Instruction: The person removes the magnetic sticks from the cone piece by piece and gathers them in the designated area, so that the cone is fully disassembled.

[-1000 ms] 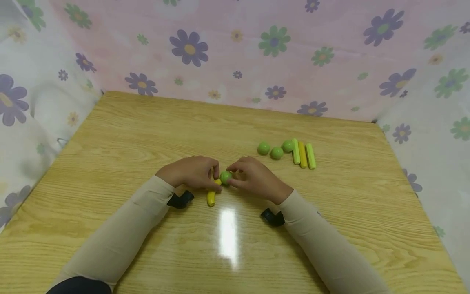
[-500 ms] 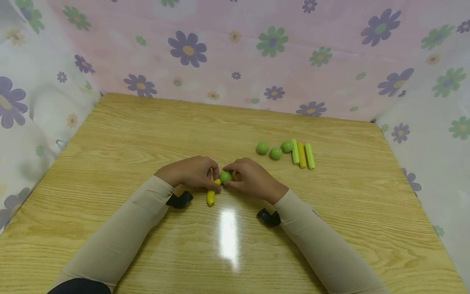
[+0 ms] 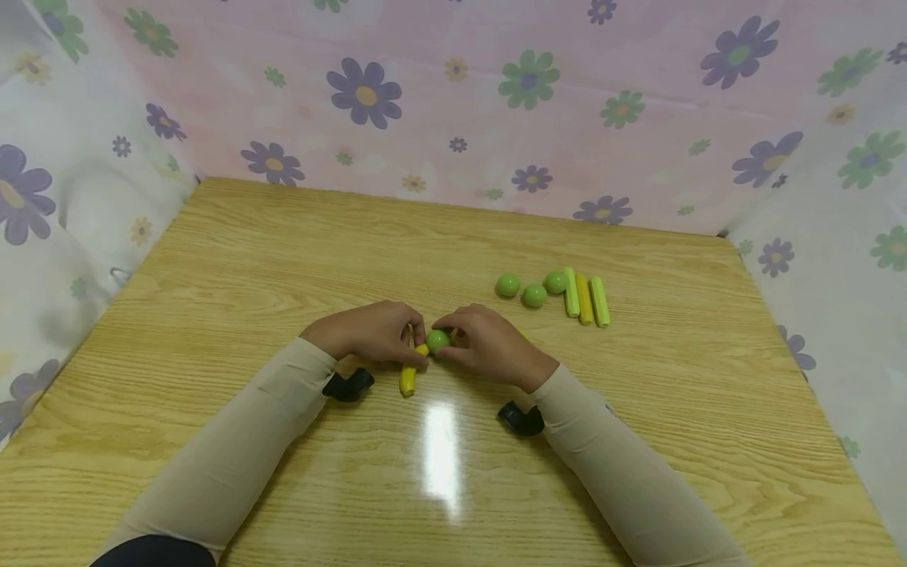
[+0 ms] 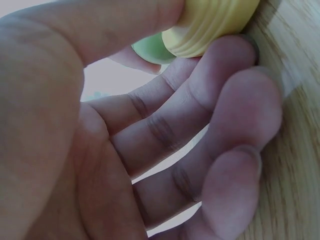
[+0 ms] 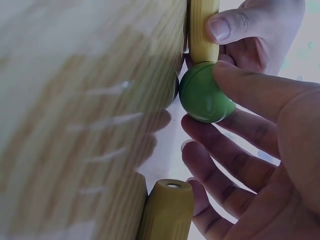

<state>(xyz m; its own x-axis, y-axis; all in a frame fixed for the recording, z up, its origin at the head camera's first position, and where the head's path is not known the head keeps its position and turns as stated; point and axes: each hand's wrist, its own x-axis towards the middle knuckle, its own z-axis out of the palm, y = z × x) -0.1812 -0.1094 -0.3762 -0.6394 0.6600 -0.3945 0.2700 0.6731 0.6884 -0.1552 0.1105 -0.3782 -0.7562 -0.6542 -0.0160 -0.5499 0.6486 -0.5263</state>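
My left hand (image 3: 372, 332) pinches a short ribbed yellow stick (image 3: 408, 381) between thumb and fingers, low on the wooden table. Against the stick's far end sits a small glossy green ball (image 5: 202, 95). The thumb and fingers of my right hand (image 3: 496, 346) pinch that ball from the right. A second yellow stick (image 5: 167, 212) lies by the right hand's lower fingers in the right wrist view. The right hand hides most of it in the head view. In the left wrist view, the ribbed stick end (image 4: 205, 25) overlaps the ball (image 4: 152, 49).
Farther back on the right of the table (image 3: 673, 378) lie several green balls (image 3: 534, 295). Beside them are two light green sticks (image 3: 600, 301) and one yellow stick (image 3: 584, 299), side by side. A flowered curtain (image 3: 439, 102) stands behind the table.
My right hand has shifted slightly left and closer around the ball, and a bit of the second yellow stick now shows behind it. The left hand has stayed in place.
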